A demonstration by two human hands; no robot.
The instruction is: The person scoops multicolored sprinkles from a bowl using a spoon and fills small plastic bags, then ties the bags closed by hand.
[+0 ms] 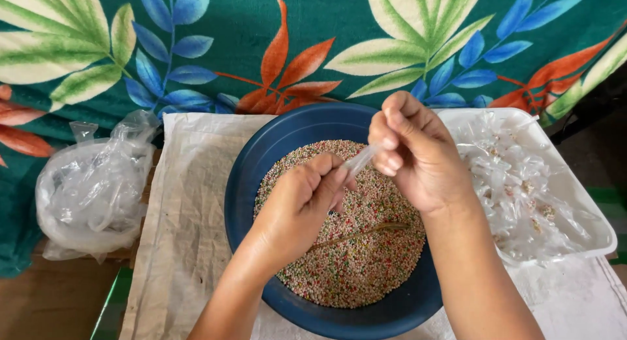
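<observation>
Hands: left hand point(302, 199) and right hand point(410, 150) are pinching one small clear packet point(359, 160) together above the blue bowl point(261, 157).
Risk: coloured beads point(366, 248) are likely spilling if the packet is slipping.

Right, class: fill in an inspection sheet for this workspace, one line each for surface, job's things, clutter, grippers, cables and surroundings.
Surface: pale woven sheet spread under the work; bare wood at lower left.
Job's things: dark blue bowl holding small multicoloured beads; a thin brown stick lies on them; small clear plastic packet held over the bowl.
Clutter: bundle of clear plastic bags at left; white tray of filled clear packets at right.
Grippers: left hand and right hand both pinch the packet.
Cables: nothing seen.
Surroundings: green leaf-patterned cloth behind.
</observation>
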